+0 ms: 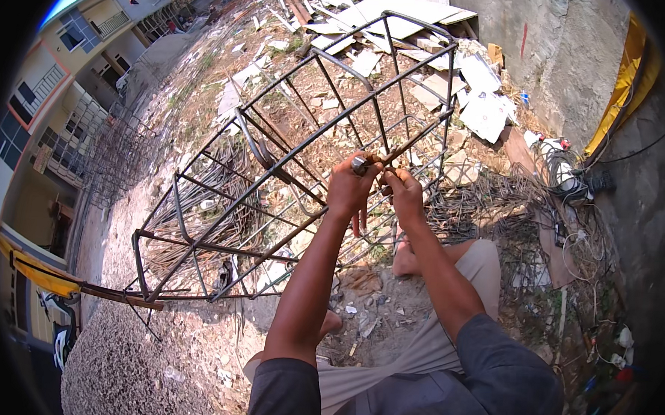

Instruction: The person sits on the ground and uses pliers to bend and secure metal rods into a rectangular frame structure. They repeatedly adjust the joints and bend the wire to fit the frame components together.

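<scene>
A long cage of dark steel reinforcing bars (372, 96), tied with bent cross pieces, slants in front of me from lower left to upper right. My left hand (348, 187) is closed at its near side around a tool with a rounded metal end (359, 164); the rest of the tool is hidden in the palm. Just beside it, my right hand (406, 198) has its fingertips pinched together against the cage's near lower bar. Whatever lies between those fingertips is too small to make out. Both hands almost touch.
Loose rods (216, 201) lie beneath and beyond the cage. White broken boards (392, 11) are heaped at the far end. Tangled cables (567, 178) sit by the grey wall (558, 61) at right. A gravel pile (143, 370) lies lower left, near a yellow-wrapped beam (51, 274).
</scene>
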A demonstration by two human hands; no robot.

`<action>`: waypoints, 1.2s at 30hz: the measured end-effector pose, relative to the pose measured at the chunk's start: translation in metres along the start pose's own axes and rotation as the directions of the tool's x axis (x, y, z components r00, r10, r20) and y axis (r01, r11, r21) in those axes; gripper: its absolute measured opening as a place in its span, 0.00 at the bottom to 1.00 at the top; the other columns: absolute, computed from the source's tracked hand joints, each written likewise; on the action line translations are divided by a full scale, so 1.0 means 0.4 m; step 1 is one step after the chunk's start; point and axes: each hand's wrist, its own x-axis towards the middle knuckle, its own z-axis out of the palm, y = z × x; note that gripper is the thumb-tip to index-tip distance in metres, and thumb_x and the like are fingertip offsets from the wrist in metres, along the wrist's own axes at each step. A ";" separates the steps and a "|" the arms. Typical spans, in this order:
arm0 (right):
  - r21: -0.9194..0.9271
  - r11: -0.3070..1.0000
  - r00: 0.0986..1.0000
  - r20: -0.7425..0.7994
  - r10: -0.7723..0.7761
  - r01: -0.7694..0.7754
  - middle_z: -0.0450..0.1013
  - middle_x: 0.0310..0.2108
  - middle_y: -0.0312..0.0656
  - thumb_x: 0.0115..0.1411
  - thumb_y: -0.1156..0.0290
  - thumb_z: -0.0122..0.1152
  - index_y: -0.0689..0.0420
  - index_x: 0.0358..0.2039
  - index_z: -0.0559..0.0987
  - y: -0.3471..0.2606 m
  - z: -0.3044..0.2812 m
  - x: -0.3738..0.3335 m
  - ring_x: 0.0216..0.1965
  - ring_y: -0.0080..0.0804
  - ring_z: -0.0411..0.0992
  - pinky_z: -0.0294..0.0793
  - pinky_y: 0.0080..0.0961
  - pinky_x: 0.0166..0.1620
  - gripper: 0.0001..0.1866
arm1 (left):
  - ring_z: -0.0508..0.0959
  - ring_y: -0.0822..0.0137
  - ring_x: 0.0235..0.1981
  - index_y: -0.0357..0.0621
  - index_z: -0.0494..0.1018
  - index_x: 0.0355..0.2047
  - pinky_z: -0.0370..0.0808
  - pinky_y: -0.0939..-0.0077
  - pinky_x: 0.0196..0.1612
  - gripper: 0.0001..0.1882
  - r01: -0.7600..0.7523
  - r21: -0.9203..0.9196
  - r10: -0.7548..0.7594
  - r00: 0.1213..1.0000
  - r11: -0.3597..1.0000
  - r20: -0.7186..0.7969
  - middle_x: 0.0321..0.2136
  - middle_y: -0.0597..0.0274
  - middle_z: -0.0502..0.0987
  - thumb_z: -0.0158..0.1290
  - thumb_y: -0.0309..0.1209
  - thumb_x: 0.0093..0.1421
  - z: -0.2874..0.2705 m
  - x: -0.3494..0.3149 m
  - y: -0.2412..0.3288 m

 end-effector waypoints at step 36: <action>-0.239 0.971 1.000 -0.029 -0.007 0.000 0.71 0.20 0.32 0.73 0.59 0.59 0.63 0.31 0.83 -0.069 0.013 -0.024 0.18 0.17 0.62 0.60 0.23 0.22 0.20 | 0.87 0.56 0.35 0.42 0.82 0.47 0.81 0.62 0.43 0.15 -0.091 0.143 0.080 0.994 0.986 0.077 0.35 0.48 0.86 0.64 0.36 0.64 0.011 0.019 -0.028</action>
